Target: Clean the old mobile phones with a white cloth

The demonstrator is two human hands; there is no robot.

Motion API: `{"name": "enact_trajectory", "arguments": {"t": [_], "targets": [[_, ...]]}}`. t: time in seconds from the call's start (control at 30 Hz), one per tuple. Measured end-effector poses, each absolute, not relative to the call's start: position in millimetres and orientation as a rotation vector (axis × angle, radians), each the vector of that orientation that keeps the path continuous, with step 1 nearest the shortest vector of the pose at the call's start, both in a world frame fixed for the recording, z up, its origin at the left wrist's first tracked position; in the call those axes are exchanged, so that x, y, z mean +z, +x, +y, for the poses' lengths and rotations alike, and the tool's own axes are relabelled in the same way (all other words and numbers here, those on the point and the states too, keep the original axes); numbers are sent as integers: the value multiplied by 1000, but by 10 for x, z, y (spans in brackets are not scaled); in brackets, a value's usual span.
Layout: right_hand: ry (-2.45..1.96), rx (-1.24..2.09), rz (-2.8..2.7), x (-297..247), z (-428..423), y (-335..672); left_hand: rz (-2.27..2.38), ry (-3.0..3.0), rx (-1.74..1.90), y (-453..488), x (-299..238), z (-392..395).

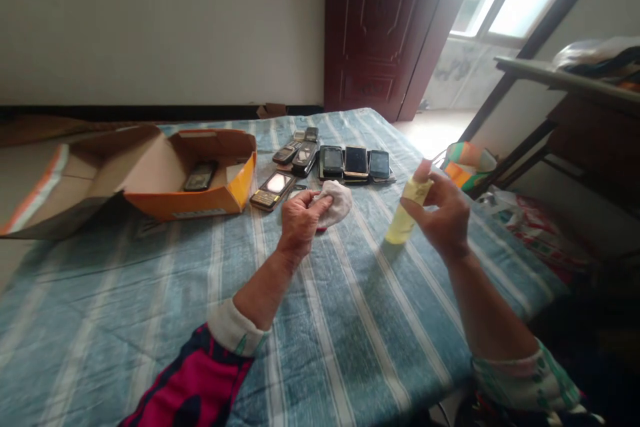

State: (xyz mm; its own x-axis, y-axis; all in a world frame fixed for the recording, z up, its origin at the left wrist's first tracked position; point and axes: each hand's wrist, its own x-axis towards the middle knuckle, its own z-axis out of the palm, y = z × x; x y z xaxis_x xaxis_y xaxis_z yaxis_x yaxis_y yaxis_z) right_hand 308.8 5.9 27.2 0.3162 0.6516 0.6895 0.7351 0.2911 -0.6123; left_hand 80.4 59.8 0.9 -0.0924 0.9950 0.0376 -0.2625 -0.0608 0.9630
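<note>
My left hand point(300, 221) is closed around a white cloth point(336, 204), which bunches out past the fingertips over the middle of the table. A bit of something red shows under the cloth; I cannot make out what it is. On the right, my right hand point(447, 213) grips a small bottle of yellow liquid point(401, 223) by its upper part, the bottle leaning a little. Just beyond the left hand lies a mobile phone with a keypad point(273, 191). Farther back are more keypad phones point(304, 157) and a row with a touchscreen phone point(356, 162).
An open orange cardboard box point(200, 205) stands at the left with a phone point(200, 175) inside. A blue striped cloth point(350, 333) covers the table. Behind are a dark red door point(373, 27) and, at the right, a shelf point(565, 77) with bags below.
</note>
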Motion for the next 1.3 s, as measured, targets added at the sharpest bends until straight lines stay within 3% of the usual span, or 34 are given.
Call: {"name": "enact_trajectory", "arguments": {"t": [0.3, 0.77, 1.3], "targets": [[-1364, -186, -1393, 321, 282, 2768, 908, 881, 1575, 989, 362, 861], [-1350, -152, -1543, 293, 415, 2753, 962, 788, 1522, 1016, 369, 834], [-1007, -260, -1707, 327, 609, 2519, 944, 717, 1567, 881, 306, 932]]}}
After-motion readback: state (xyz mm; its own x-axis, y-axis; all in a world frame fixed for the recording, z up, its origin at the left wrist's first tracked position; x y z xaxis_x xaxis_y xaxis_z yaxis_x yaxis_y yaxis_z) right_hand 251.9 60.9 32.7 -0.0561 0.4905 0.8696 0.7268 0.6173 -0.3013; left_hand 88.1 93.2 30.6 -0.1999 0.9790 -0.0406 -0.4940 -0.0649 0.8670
